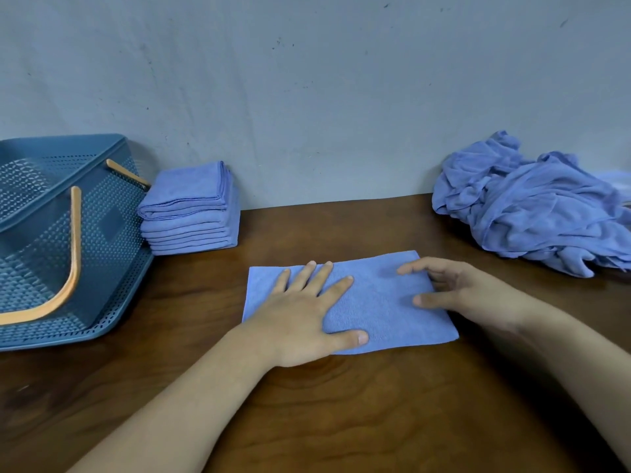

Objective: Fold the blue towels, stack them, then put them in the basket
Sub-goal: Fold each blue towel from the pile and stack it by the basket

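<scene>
- Counting first: two hands, one folded towel (pixel 392 302) under them, one stack of folded towels (pixel 191 213), one heap of crumpled towels (pixel 532 213), one basket (pixel 109 240) with two orange handles (pixel 73 254)
- The folded towel lies flat as a rectangle in the middle of the brown table (pixel 341 421), well apart from both the stack and the heap
- The left hand (pixel 307 315) lies flat on the left half of this towel, fingers straight and spread, thumb out along the near edge
- The right hand (pixel 461 291) reaches in over the towel's right edge, fingers relaxed and apart, with the tips of the forefinger and thumb resting on the cloth; it pinches nothing
- The stack stands at the back left against the grey wall (pixel 307 80), just beside the basket
- The heap lies at the back right, also against the wall
- Both forearms cross the near part of the table and hide some of it
- The left hand covers much of the towel's left half
- The basket is cut off by the left edge, the heap by the right edge
- How many towels are in the stack or the heap is hard to make out
</scene>
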